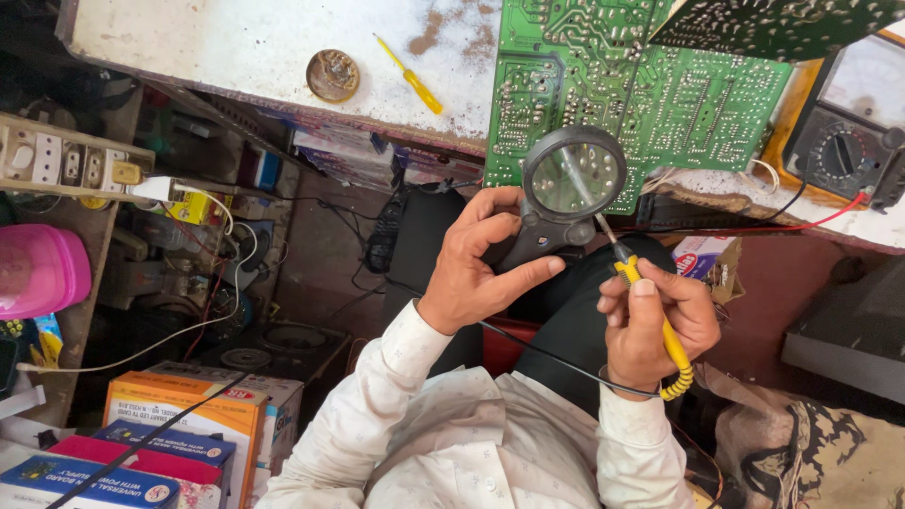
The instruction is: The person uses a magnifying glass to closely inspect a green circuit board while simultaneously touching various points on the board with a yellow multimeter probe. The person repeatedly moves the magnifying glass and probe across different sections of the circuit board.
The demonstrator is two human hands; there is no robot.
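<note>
My left hand (481, 259) grips the black handle of a round magnifying glass (573, 177), held up in front of the lower edge of a green circuit board (650, 94). My right hand (655, 320) holds a yellow-handled soldering iron (660, 325) like a pen. Its thin metal tip points up toward the lens and the board. A black cord runs from the iron's coiled yellow end across my lap. A second dark board (773, 24) lies over the green one at the top right.
A stained white bench (245, 42) carries a round rusty tin (332, 75) and a small yellow screwdriver (410, 75). A yellow multimeter (848, 123) with a red lead sits at right. Boxes (189, 415), a pink container (42, 269) and a power strip (66, 165) crowd the left.
</note>
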